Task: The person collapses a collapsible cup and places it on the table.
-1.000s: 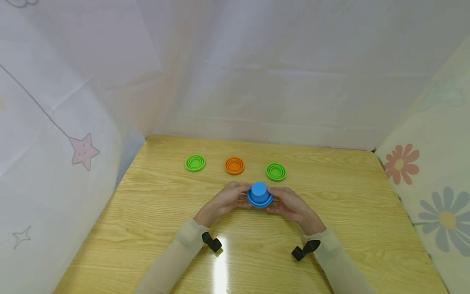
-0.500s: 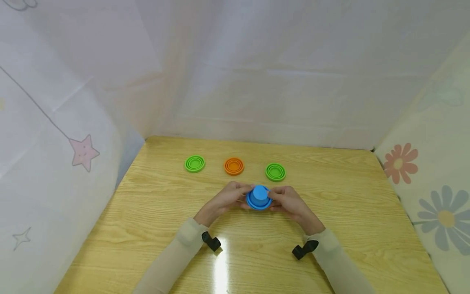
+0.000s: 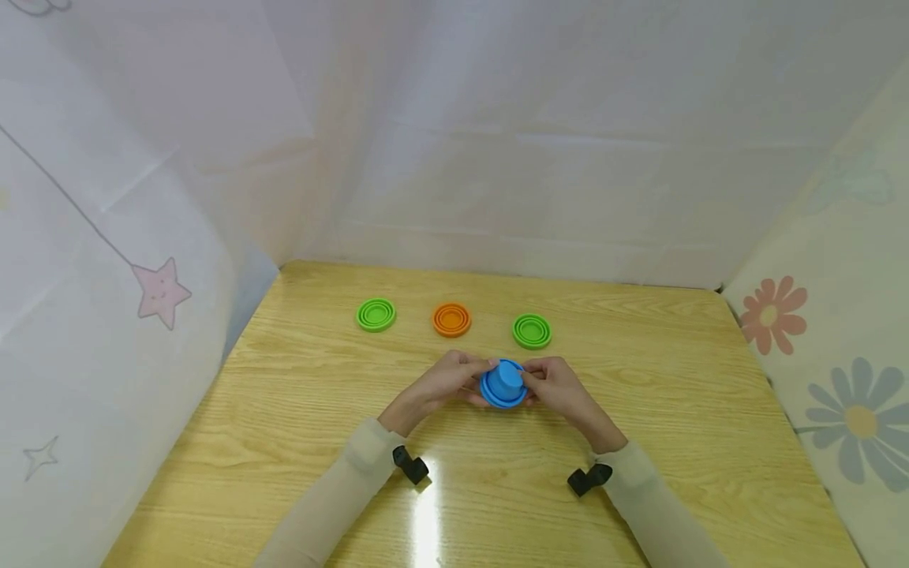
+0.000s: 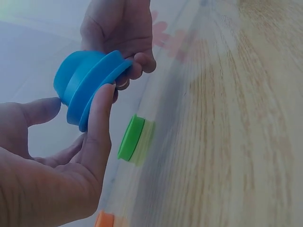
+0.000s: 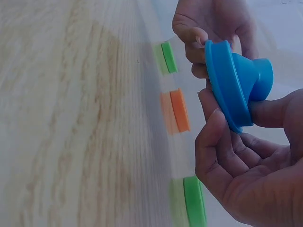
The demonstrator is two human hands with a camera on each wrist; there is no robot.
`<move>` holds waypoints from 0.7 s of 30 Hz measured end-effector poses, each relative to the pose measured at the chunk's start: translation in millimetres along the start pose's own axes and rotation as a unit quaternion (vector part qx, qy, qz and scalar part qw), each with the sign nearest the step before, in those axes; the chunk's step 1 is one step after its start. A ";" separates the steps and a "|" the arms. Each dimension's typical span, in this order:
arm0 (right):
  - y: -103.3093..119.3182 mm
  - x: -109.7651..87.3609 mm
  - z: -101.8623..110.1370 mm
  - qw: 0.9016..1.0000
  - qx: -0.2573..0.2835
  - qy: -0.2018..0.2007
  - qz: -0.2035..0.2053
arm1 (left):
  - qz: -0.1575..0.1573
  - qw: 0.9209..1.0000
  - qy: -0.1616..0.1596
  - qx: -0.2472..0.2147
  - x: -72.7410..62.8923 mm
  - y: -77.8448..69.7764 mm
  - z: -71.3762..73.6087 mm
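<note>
Both hands hold a blue collapsible cup (image 3: 506, 382) above the table, its narrow base up and its wide rim down. It is partly drawn out in steps, and the narrow part leans to one side. The left hand (image 3: 446, 380) grips the rim from the left, with thumb and fingers on either side in the left wrist view. The right hand (image 3: 564, 393) pinches the cup from the right. Its thumb presses the stepped wall in the right wrist view, with the fingertips (image 5: 218, 118) at the rim. The inside of the cup is hidden.
Behind the hands, a green collapsed cup (image 3: 375, 315), an orange one (image 3: 451, 319) and another green one (image 3: 532, 331) lie flat in a row on the wooden table (image 3: 298, 363). White curtains (image 3: 540, 189) surround the table at the back and sides.
The blue cup's narrow base has tipped over to the right and toward the person. The right thumb has moved up onto the cup's wall. The flat cups have stayed put.
</note>
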State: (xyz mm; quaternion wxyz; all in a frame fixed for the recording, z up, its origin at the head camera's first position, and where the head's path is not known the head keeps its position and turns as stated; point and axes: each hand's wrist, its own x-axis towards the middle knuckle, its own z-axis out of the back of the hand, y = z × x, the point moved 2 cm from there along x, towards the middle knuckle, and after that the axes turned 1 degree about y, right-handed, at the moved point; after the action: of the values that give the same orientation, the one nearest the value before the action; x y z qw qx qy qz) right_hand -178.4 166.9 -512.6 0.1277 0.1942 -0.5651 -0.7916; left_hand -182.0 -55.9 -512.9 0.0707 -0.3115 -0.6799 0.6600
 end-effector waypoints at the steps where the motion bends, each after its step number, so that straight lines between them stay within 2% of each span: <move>1: 0.7 -0.2 -0.1 1.000 -0.004 -0.001 0.002 | 0.002 1.000 0.002 -0.004 0.5 0.8 0.4; 9: 0.7 -1.4 -0.4 1.000 -0.017 0.000 0.003 | 0.031 0.997 0.029 -0.059 3.5 8.0 4.3; 21: 10.7 -0.9 2.4 1.000 -0.016 0.017 0.020 | 0.038 0.993 0.047 -0.099 2.3 5.3 7.6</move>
State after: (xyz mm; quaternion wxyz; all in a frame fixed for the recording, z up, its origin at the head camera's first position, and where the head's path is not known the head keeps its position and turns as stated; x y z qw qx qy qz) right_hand -178.8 165.8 -501.7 0.1563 0.1936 -0.5538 -0.7946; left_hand -185.9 -61.5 -519.5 0.0459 -0.3735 -0.7252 0.5766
